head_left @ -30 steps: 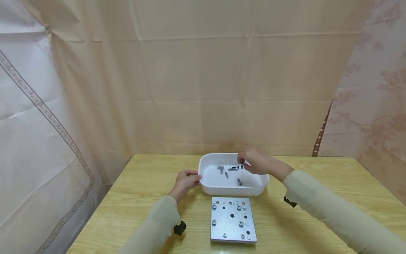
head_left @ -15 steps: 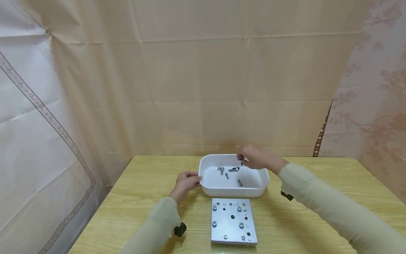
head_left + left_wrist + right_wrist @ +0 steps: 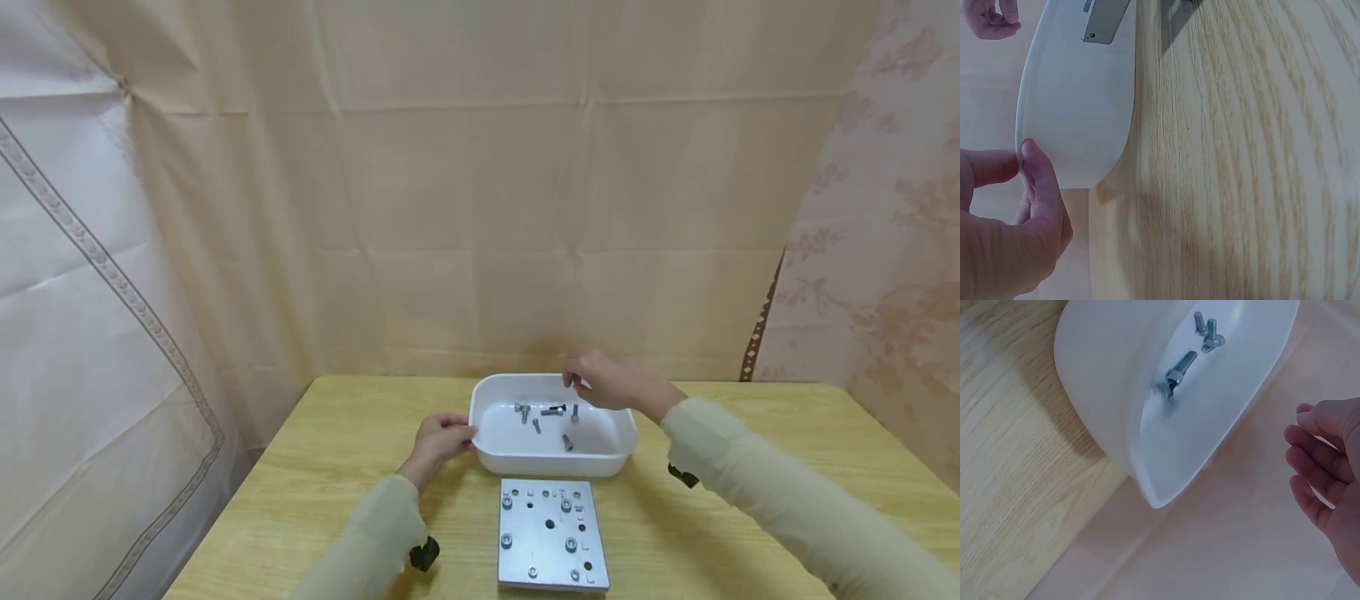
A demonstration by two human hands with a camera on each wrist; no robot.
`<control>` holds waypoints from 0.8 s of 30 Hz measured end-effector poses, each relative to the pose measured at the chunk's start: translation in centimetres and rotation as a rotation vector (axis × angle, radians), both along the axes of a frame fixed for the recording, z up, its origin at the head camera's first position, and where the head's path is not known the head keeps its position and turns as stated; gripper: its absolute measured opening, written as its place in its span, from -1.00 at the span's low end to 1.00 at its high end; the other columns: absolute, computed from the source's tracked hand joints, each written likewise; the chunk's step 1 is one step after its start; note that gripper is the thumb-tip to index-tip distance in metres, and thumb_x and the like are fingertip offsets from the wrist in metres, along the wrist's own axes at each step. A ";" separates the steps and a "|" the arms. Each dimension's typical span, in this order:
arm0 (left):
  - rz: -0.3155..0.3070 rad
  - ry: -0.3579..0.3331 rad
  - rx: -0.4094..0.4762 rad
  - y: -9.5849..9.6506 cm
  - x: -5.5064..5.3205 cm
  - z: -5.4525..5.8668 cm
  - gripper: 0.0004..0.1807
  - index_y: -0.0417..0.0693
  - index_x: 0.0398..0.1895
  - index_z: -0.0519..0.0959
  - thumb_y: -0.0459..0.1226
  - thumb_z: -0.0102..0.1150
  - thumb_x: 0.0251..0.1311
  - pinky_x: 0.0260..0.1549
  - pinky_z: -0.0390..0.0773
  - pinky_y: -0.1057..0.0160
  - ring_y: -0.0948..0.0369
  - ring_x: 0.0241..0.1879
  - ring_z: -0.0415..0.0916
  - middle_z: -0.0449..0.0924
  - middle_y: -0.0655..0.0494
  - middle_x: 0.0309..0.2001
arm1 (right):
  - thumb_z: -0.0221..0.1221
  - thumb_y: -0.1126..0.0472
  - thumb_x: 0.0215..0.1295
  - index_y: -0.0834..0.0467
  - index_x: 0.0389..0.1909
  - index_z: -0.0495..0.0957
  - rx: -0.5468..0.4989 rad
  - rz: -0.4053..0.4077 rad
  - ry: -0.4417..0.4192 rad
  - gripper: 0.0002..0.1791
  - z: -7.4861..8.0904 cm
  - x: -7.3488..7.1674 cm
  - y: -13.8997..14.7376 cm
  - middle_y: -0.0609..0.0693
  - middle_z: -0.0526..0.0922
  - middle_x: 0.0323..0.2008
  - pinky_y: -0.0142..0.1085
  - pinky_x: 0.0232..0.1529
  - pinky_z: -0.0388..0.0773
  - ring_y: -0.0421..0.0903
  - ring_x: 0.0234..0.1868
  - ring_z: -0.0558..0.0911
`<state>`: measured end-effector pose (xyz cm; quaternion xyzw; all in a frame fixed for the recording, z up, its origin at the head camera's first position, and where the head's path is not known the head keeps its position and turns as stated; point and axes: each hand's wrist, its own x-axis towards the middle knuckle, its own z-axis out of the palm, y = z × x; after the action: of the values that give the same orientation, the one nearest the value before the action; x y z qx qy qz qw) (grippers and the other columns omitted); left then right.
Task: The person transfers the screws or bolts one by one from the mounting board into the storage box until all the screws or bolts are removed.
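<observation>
A white plastic tray [image 3: 555, 467] stands on the table with several metal bolts [image 3: 524, 412] lying in it. My left hand [image 3: 441, 440] pinches the tray's left rim between thumb and fingers, as the left wrist view also shows [image 3: 1029, 219]. Over the tray's back right part hovers my right hand [image 3: 609, 385], its fingers loosely bent around nothing. One bolt [image 3: 575, 412] lies in the tray just below those fingers. In the right wrist view the right hand [image 3: 1329, 469] is apart from the tray wall [image 3: 1100, 381], beyond the bolts [image 3: 1175, 376].
In front of the tray, a silver metal plate [image 3: 551, 550] with holes carries several socket-head bolts [image 3: 571, 544]. The wooden table [image 3: 315, 483] ends at a beige cloth [image 3: 450, 208] behind the tray. Dark wrist pieces [image 3: 424, 554] sit under both sleeves.
My right hand has let go of a small bolt, which now lies in the tray below it. The left hand keeps its grip on the rim. The head view has tilted up slightly.
</observation>
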<state>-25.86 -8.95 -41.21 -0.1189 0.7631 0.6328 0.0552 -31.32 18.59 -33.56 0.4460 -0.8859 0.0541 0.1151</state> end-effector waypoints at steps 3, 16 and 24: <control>0.000 -0.004 -0.004 -0.1 0.0 0.0 -0.72 -0.36 -0.11 0.56 -0.38 0.27 0.13 -0.25 0.72 0.25 0.14 -0.34 0.60 0.59 -0.22 -0.16 | 0.31 0.40 0.02 0.11 -0.41 0.60 -0.007 0.024 0.055 -0.85 -0.2 0.5 0.0 -0.06 0.63 -0.43 -0.39 -0.35 0.57 -0.18 -0.37 0.53; 0.023 0.037 0.033 0.2 -0.5 0.3 -0.71 -0.46 -0.11 0.54 -0.44 0.25 0.11 -0.29 0.72 0.24 0.24 -0.48 0.53 0.59 -0.07 -0.36 | 0.36 0.31 0.02 0.09 -0.35 0.62 0.008 0.093 0.113 -0.83 0.2 5.5 -1.3 -0.08 0.67 -0.37 -0.33 -0.25 0.60 -0.18 -0.32 0.57; 0.017 0.051 0.046 0.3 -0.2 0.3 -0.72 -0.48 -0.12 0.55 -0.46 0.25 0.10 -0.36 0.71 0.30 0.28 -0.52 0.52 0.60 -0.03 -0.42 | 0.37 0.27 0.04 0.04 -0.29 0.62 0.019 0.152 0.030 -0.80 -0.4 11.3 -2.0 -0.17 0.64 -0.33 -0.30 -0.11 0.59 -0.23 -0.23 0.55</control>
<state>-26.09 -8.66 -40.90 -0.1078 0.7484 0.6536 0.0334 -20.05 16.61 -33.91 0.5140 -0.8481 0.0476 0.1195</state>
